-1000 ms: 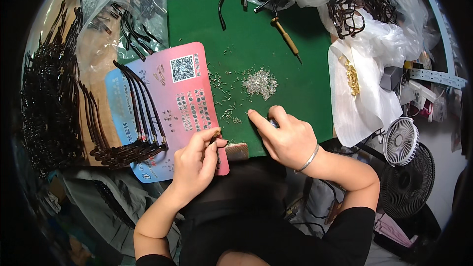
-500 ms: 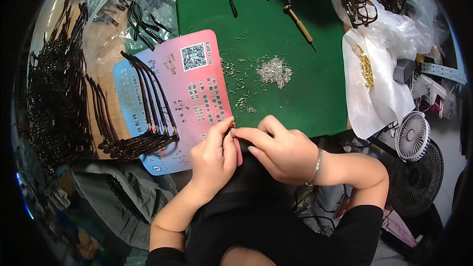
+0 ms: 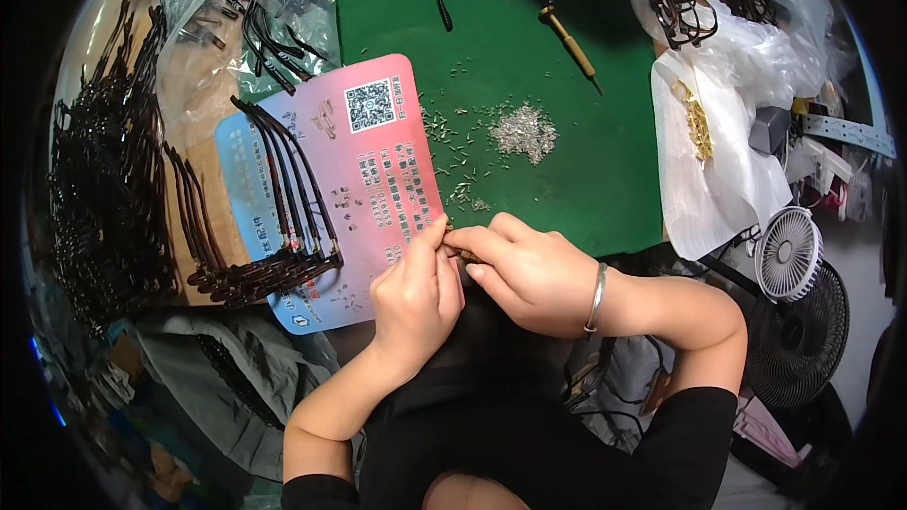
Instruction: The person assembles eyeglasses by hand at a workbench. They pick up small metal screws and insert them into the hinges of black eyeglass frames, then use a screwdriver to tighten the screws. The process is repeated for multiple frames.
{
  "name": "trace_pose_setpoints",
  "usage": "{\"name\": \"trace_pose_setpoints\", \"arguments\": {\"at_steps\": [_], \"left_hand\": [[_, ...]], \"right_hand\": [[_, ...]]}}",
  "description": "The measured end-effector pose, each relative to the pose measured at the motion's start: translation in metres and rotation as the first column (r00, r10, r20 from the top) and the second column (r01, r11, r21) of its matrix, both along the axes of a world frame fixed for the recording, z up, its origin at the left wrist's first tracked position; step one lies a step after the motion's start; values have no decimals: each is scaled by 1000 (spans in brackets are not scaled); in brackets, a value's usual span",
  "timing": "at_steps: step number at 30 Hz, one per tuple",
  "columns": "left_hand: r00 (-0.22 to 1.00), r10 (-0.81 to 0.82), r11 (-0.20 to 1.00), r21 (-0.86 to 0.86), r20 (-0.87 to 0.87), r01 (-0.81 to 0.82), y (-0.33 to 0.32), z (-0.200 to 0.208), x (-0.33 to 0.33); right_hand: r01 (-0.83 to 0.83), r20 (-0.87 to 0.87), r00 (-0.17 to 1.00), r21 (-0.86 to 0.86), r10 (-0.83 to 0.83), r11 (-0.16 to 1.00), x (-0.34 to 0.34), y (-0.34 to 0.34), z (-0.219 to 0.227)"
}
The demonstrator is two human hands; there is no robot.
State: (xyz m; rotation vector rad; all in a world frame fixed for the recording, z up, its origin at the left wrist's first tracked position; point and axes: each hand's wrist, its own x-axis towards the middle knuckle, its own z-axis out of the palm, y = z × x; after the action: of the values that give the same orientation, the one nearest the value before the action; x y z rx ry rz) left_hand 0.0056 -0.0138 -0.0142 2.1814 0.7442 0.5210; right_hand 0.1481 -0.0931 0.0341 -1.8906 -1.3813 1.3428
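We see shiny metal screws [image 3: 522,135], a matt green mat [image 3: 600,194], glossy dark plastic eyeglass parts [image 3: 260,283], a smooth pink-and-blue sheet [image 3: 364,165] and a wooden worktop [image 3: 206,144].

We had a mat [image 3: 605,194] before us, a pile of small parts [image 3: 524,133] near its middle and a screwdriver [image 3: 571,49] behind, to the right. Over its left side lay our card [image 3: 411,127], a row of eyeglass frames [image 3: 269,281] partly on it. Farther left lay a heap of eyewear [image 3: 104,179]. Our left hand [image 3: 416,297] met our right hand [image 3: 537,276] at the card's near right corner.
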Motion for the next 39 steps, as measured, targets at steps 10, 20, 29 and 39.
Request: {"name": "trace_pose_setpoints", "arguments": {"at_steps": [10, 20, 29, 39], "left_hand": [[999, -46, 998, -49, -6, 46, 6, 1, 1], [992, 99, 870, -477, -83, -127, 21, 22, -6], [968, -250, 914, 331, 6, 234, 117, 32, 143], [979, -78, 867, 472, -186, 159, 177, -4, 198]], "right_hand": [[2, 24, 1000, 12, -3, 1000, 1, 2, -9], [17, 174, 984, 138, -42, 990, 22, -27, 1], [6, 228, 971, 260, -68, 966, 39, -40, -26], [109, 19, 993, 205, -115, 973, 57, -46, -28]]}}
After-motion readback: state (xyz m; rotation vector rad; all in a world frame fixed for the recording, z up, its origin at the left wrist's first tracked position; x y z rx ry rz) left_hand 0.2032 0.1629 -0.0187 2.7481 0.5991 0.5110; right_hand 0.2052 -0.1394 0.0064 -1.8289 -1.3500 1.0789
